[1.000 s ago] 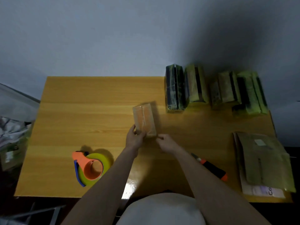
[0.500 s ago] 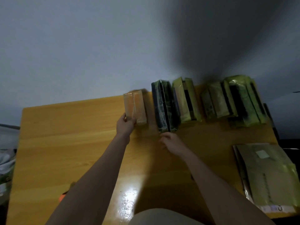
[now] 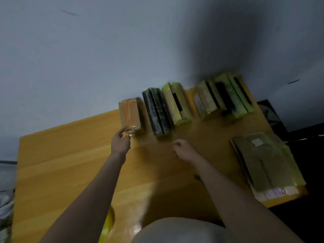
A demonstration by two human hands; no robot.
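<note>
The wooden table (image 3: 70, 163) fills most of what I see, pushed up against a pale wall; on its right side lies a flat stack of padded envelopes (image 3: 266, 162); along its far edge runs a row of wrapped packs, two greenish ones (image 3: 226, 97) at the right, then a yellow-green pack (image 3: 177, 104), then a dark pack (image 3: 157, 113). At the left end of that row sits the orange pack (image 3: 129, 114), on the table at the far edge, just beside the dark pack with a narrow gap between them.

It looks to me like the orange pack is being lined up with the others. The risk I see is a push too far; the pack is already at the back edge, so it could tip against the wall or skew out of line; a nudge to the right would knock the dark pack and perhaps ripple down the row.

The left hand (image 3: 121, 142) is at the orange pack's near end; its thumb and curled fingers (image 3: 126, 137) pinch the near left corner, a narrow hold, though blur hides how firm it is. The right hand (image 3: 183, 149) hovers over bare wood, apart from every pack; its fingers (image 3: 176, 143) hang loosely curled and hold nothing.
</note>
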